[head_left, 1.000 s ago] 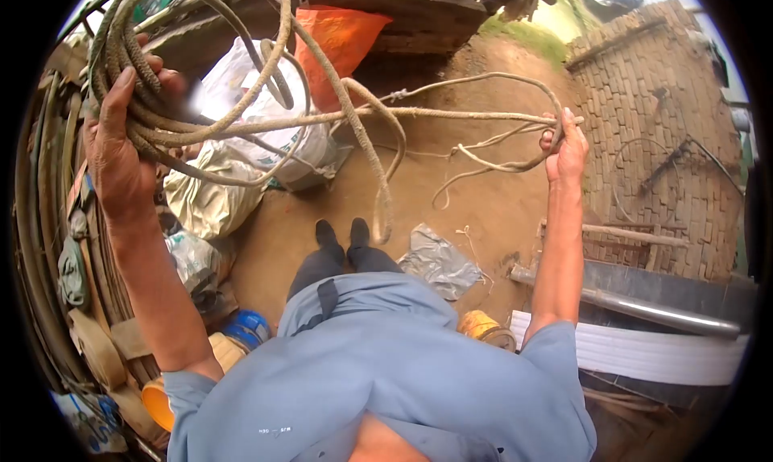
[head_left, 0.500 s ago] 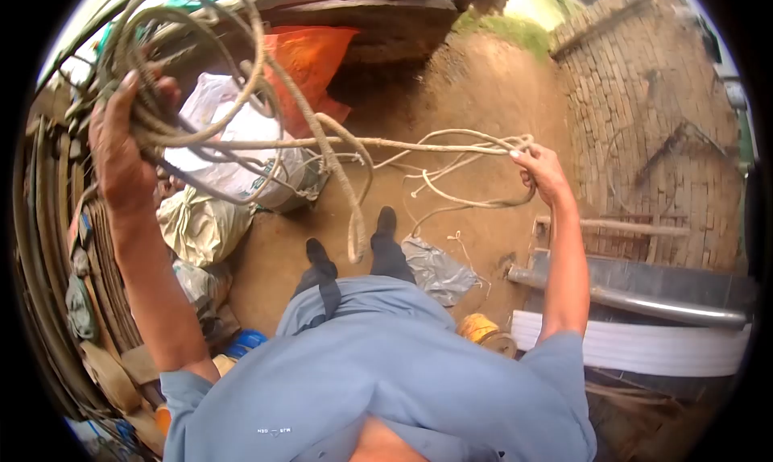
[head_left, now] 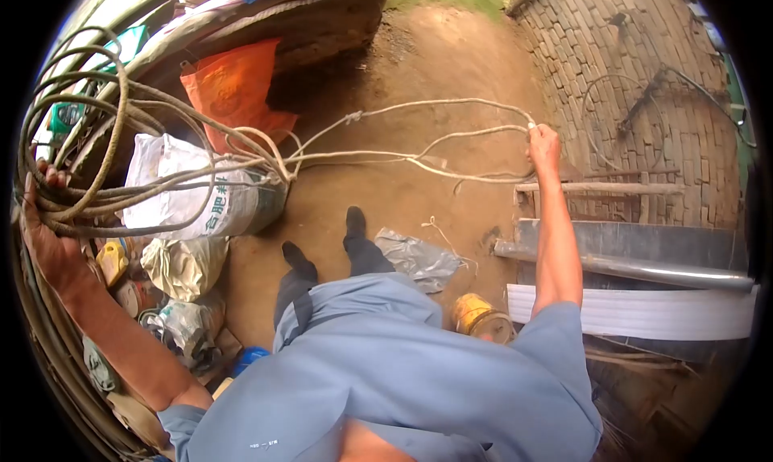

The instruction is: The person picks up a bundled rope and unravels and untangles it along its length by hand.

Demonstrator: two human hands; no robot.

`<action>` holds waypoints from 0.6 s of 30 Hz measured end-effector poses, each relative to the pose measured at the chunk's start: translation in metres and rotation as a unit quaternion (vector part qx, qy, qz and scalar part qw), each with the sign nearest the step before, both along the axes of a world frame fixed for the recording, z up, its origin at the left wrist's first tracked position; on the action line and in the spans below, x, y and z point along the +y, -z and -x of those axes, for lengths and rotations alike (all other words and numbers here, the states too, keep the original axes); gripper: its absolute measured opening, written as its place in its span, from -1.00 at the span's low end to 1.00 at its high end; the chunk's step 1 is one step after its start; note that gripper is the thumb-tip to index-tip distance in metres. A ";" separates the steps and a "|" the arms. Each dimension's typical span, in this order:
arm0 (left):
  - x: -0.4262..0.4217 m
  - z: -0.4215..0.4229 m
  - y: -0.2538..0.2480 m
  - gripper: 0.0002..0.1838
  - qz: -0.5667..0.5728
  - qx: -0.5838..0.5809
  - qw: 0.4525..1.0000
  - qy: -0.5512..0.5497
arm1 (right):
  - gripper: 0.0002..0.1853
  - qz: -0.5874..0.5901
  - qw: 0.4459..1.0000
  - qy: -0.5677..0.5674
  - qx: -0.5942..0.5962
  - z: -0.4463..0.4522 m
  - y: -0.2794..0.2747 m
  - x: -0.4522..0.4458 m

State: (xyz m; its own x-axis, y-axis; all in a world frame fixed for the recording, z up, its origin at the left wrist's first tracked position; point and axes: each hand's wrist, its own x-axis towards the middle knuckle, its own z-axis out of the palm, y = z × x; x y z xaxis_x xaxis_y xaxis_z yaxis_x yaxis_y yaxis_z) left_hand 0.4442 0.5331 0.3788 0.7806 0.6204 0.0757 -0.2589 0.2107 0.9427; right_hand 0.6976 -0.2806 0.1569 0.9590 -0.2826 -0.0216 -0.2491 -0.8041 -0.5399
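Observation:
A long beige rope point(head_left: 330, 154) stretches across the view between my two hands. At the far left, my left hand point(head_left: 47, 212) is raised with its fingers wrapped round several large loops of it. My right hand point(head_left: 544, 149), on the right side, closes on the rope where a bend and several strands meet. Between the hands the strands run side by side, with a small knot near the upper one. The loops at the left hang in front of a white printed sack point(head_left: 161, 172).
An orange bag point(head_left: 233, 87) hangs at the upper left, above a pale sack point(head_left: 187, 265). A grey plastic sheet point(head_left: 419, 261) lies by my feet, near a yellow tin point(head_left: 475, 313). On the right are a metal pipe point(head_left: 644, 270) and a brick wall point(head_left: 580, 59).
My left hand has moved outward to the left and lower with the loops. The strands between the hands are drawn straighter, and the hanging loop in the middle has risen. My view has shifted slightly.

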 end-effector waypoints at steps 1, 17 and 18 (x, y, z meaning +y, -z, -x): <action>-0.005 -0.003 0.000 -0.58 0.008 0.007 1.000 -0.023 | -0.65 -0.005 1.000 0.013 -0.019 0.000 -0.007 -0.004; -0.076 -0.052 -0.047 -0.62 -0.057 -0.053 0.991 0.113 | -0.75 0.055 0.987 0.089 -0.125 -0.018 0.077 -0.030; -0.068 -0.050 -0.049 -0.62 -0.061 -0.052 0.990 0.112 | -0.74 0.076 0.983 0.090 -0.141 -0.021 0.085 -0.031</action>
State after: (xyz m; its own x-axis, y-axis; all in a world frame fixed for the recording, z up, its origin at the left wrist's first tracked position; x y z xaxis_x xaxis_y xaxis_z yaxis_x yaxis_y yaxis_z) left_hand 0.4938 0.4654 0.4281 0.8818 0.4137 0.2266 -0.3155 0.1600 0.9353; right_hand 0.7189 -0.3116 0.0714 0.8549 -0.4274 0.2940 -0.2522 -0.8376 -0.4845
